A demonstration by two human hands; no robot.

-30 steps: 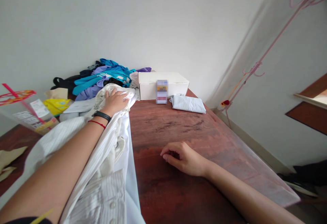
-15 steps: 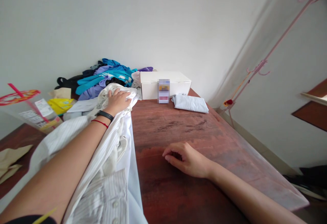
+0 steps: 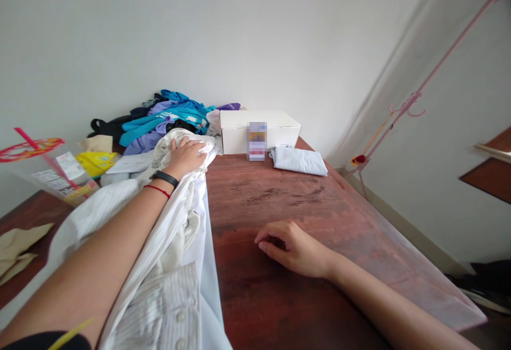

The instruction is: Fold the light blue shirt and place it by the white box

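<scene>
My left hand (image 3: 187,155) lies flat, fingers spread, on the far end of a long heap of white shirts (image 3: 175,265). Pinstripes, buttons and a cuff show in the heap, with a pale blue layer along its right side. My right hand (image 3: 285,246) rests on the wooden table (image 3: 255,195), to the right of the shirts. Its fingers are loosely curled, with a gap inside the thumb and nothing held. Beyond it, a folded light blue garment (image 3: 299,161) lies near the white box (image 3: 239,136).
Blue, purple and black clothes (image 3: 167,118) are piled against the wall. At the left stand a clear plastic bag (image 3: 51,177) with a red handle and a yellow packet (image 3: 96,164). Beige cloth (image 3: 19,249) lies at the left. A pink coat stand (image 3: 411,99) leans across the right.
The view has shifted very slightly. Both hands and the shirts keep their places.
</scene>
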